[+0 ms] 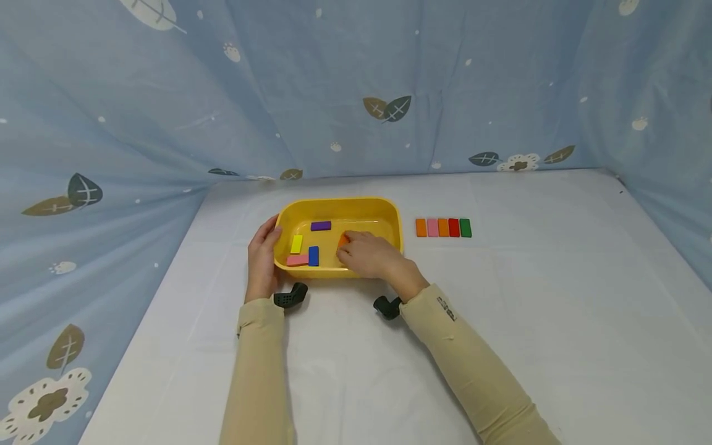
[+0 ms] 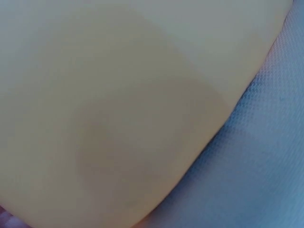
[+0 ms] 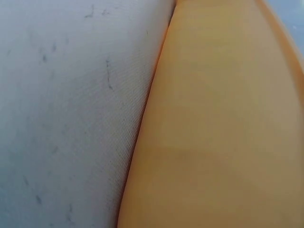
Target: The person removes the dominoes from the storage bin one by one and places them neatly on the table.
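Head view: yellow, round-cornered tray [image 1: 311,273]

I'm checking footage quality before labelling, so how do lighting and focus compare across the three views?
Head view: bright, fairly even light, the row of coloured blocks distinct; left wrist view: dim, the yellow tray washed out and soft, with a blurry-edged darker patch across it; right wrist view: the tray warmer-toned but nearly featureless, while the white cloth beside it shows some weave.
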Demonstrator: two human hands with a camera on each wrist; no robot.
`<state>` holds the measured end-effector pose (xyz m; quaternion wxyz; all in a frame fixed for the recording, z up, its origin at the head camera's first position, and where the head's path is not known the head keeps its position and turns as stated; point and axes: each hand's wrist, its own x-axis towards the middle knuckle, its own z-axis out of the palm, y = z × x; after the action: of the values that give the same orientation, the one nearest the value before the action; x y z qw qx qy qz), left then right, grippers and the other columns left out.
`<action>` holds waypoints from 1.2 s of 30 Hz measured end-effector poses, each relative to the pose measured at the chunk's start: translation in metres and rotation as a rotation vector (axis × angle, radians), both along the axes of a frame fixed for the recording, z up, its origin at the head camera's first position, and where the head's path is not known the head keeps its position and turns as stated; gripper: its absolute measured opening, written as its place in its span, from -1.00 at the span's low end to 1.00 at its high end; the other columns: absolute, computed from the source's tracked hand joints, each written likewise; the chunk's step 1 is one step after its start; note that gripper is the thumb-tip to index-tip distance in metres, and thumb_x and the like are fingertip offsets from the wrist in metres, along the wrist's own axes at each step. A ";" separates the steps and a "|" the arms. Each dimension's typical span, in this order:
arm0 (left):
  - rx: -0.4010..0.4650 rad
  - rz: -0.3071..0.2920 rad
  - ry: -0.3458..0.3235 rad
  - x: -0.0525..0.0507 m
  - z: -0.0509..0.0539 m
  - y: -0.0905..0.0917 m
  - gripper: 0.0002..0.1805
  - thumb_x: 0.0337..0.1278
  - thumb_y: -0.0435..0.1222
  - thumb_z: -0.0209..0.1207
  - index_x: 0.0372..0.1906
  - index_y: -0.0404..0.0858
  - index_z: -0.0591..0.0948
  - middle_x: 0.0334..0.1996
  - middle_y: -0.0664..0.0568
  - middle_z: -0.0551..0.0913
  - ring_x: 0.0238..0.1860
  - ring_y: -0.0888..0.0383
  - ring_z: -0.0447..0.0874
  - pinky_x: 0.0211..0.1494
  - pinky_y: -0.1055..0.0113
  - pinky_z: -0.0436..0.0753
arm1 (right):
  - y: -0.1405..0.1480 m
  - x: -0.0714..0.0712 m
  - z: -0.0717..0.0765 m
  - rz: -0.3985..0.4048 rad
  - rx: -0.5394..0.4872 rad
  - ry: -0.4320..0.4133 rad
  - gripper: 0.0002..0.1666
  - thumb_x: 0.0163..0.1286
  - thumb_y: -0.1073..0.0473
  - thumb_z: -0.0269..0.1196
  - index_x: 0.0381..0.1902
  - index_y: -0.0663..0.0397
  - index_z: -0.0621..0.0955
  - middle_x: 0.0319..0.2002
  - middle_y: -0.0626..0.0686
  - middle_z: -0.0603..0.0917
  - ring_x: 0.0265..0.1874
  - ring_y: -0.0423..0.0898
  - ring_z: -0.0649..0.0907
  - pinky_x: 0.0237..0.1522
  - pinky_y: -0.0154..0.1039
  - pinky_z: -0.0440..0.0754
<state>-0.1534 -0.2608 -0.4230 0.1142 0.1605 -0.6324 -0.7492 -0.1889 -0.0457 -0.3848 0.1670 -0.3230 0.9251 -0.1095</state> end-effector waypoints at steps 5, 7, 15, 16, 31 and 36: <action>-0.005 0.000 -0.002 -0.001 -0.001 0.000 -0.57 0.18 -0.08 0.04 0.17 0.03 0.40 0.18 0.18 0.32 0.15 0.20 0.31 0.18 0.37 0.35 | 0.001 0.000 -0.002 0.008 -0.047 -0.002 -0.51 0.38 -0.13 -0.19 -0.09 -0.09 0.61 0.16 0.01 0.34 0.06 -0.03 0.35 0.14 -0.15 0.31; -0.005 0.003 -0.003 -0.001 -0.001 0.000 -0.58 0.18 -0.07 0.04 0.16 0.03 0.40 0.17 0.19 0.33 0.14 0.21 0.32 0.17 0.38 0.35 | 0.001 -0.001 -0.002 0.004 -0.074 -0.011 -0.54 0.37 -0.14 -0.15 -0.14 -0.12 0.63 0.15 0.01 0.34 0.07 -0.03 0.34 0.14 -0.17 0.31; 0.003 0.003 0.006 -0.002 -0.003 -0.001 -0.58 0.18 -0.08 0.04 0.16 0.03 0.40 0.17 0.19 0.33 0.14 0.21 0.32 0.17 0.38 0.36 | 0.001 0.000 0.000 0.014 -0.037 -0.039 -0.51 0.38 -0.17 -0.19 0.12 -0.25 0.49 0.32 0.03 0.16 0.26 0.05 0.18 0.26 -0.06 0.13; 0.000 0.003 0.006 -0.002 -0.003 -0.001 -0.58 0.18 -0.08 0.04 0.16 0.03 0.40 0.17 0.19 0.33 0.14 0.21 0.32 0.17 0.38 0.36 | 0.001 -0.001 0.000 0.033 -0.021 -0.023 -0.52 0.39 -0.16 -0.20 0.12 -0.26 0.49 0.30 0.03 0.20 0.24 0.05 0.22 0.24 -0.06 0.17; -0.022 0.010 0.000 -0.003 -0.004 0.000 -0.59 0.18 -0.07 0.04 0.16 0.05 0.41 0.17 0.20 0.33 0.14 0.23 0.32 0.17 0.40 0.36 | 0.005 -0.002 -0.002 0.035 -0.115 -0.136 -0.45 0.33 -0.21 -0.10 -0.66 -0.03 0.54 -0.73 -0.10 0.30 -0.66 -0.17 0.39 -0.49 -0.31 0.35; -0.025 -0.001 0.007 -0.003 -0.005 -0.002 -0.58 0.17 -0.06 0.04 0.16 0.05 0.41 0.17 0.18 0.33 0.15 0.19 0.31 0.18 0.37 0.35 | 0.007 -0.007 -0.001 0.115 -0.228 -0.182 -0.51 0.32 -0.17 -0.03 -0.58 0.02 0.55 -0.71 -0.10 0.30 -0.67 -0.18 0.37 -0.55 -0.34 0.30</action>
<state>-0.1564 -0.2626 -0.4282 0.1181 0.1560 -0.6412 -0.7420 -0.1958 -0.0383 -0.3854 0.2186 -0.3811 0.8676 -0.2328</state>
